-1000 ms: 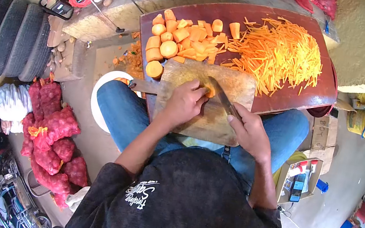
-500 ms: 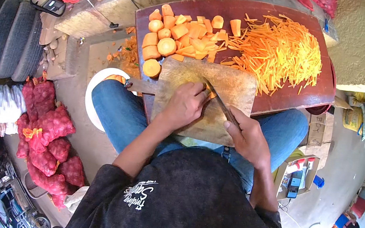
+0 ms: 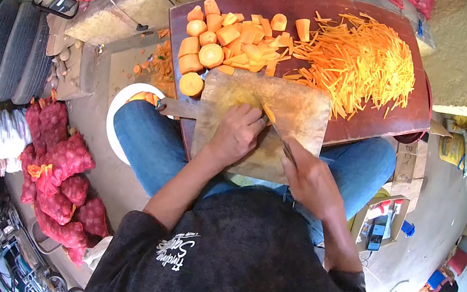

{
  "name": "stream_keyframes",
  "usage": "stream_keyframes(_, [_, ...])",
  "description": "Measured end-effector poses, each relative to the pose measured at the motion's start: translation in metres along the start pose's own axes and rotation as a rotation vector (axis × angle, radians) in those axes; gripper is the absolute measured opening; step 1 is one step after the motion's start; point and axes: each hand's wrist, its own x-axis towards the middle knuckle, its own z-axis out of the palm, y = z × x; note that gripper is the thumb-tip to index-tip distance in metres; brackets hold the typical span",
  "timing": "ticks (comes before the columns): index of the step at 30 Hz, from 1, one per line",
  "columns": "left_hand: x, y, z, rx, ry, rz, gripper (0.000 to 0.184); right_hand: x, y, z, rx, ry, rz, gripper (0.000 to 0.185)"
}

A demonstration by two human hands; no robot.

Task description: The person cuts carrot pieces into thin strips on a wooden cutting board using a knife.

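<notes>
On the wooden cutting board (image 3: 301, 105) in my lap, my left hand (image 3: 238, 137) is closed with curled fingers on a piece of carrot, mostly hidden beneath them. A knife (image 3: 281, 138) is gripped by its handle in my right hand (image 3: 314, 182), its blade slanting up and left beside my left fingertips. An orange carrot sliver (image 3: 269, 113) lies against the blade. Behind the board, on a dark red tabletop (image 3: 304, 10), stand cut carrot chunks (image 3: 211, 55) and slices (image 3: 254, 51) at left. A large heap of carrot sticks (image 3: 368, 69) lies at right.
A second blade (image 3: 178, 108) sticks out from the board's left side. Below it is a white tub (image 3: 117, 127) with carrot pieces. Red net sacks (image 3: 69, 160) and tyres (image 3: 3, 54) stand left; a small box (image 3: 388, 228) sits right. A person (image 3: 443, 289) is at far right.
My right hand and the knife handle have shifted slightly down, and the blade's angle has steepened. More of the carrot sliver shows beside the blade. My left hand stays nearly in place.
</notes>
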Motion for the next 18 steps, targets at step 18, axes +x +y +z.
stream_keyframes(18, [0.000, 0.000, 0.006, -0.005, 0.086, -0.003, 0.021, 0.010, -0.006, 0.000, 0.004, 0.008, -0.033, 0.042])
